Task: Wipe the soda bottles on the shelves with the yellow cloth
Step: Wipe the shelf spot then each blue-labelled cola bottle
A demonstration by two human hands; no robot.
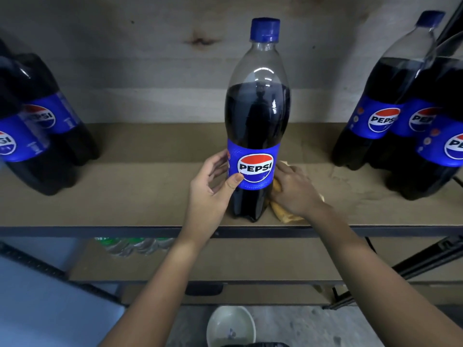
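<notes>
Brown board shelf under cola bottle, left hand gripping it.

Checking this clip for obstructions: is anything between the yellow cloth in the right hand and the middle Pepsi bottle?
Nothing visible. The right hand presses the yellow cloth directly against the middle Pepsi bottle low on its right side, while the left hand steadies the label.

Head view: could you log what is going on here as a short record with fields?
setting: cardboard-lined shelf
centre item: upright Pepsi bottle, blue cap on
left hand: grips the bottle at its label
right hand: presses the yellow cloth against the bottle's lower right side
neighbours: Pepsi bottles at left and right
below: white bowl on the floor
</notes>
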